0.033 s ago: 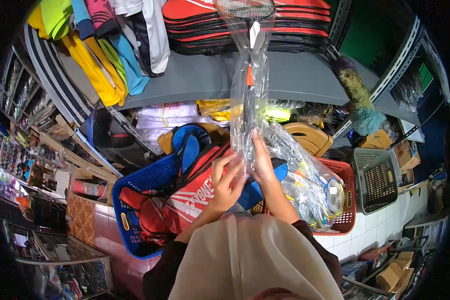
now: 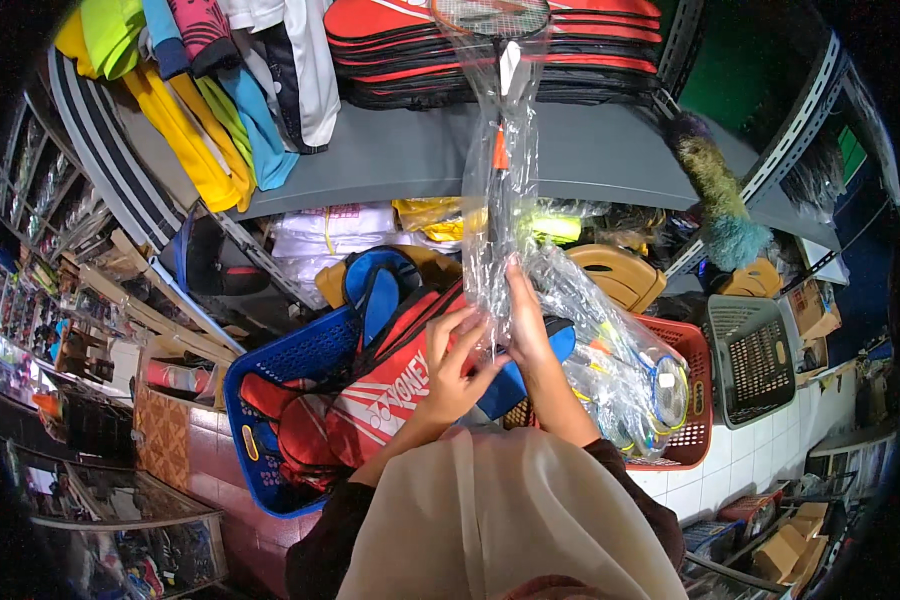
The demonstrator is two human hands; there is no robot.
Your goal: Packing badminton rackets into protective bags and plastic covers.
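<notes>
A badminton racket [image 2: 500, 185] in a clear plastic sleeve [image 2: 478, 250] stretches away from me, its head up over the shelf's red bags. My right hand [image 2: 528, 325] holds the lower end of the wrapped racket, thumb along the plastic. Beside it, my left hand [image 2: 457, 365] has its fingers bent in against the bottom of the sleeve. Below and left of my hands lie red racket bags [image 2: 375, 400] in a blue basket [image 2: 255, 375]. Right of my right forearm, several plastic-wrapped rackets [image 2: 610, 350] rest in a red basket [image 2: 695, 350].
A grey shelf [image 2: 390, 150] carries stacked red-and-black bags [image 2: 400, 70]; colourful clothes [image 2: 200, 130] hang at its left. A feather duster [image 2: 715, 190] hangs on the right. A grey basket [image 2: 755, 350] stands beyond the red one, and glass cases [image 2: 120, 500] are at lower left.
My left fingers have shifted very slightly at the sleeve's bottom. Otherwise the racket and my right hand stay nearly where they were.
</notes>
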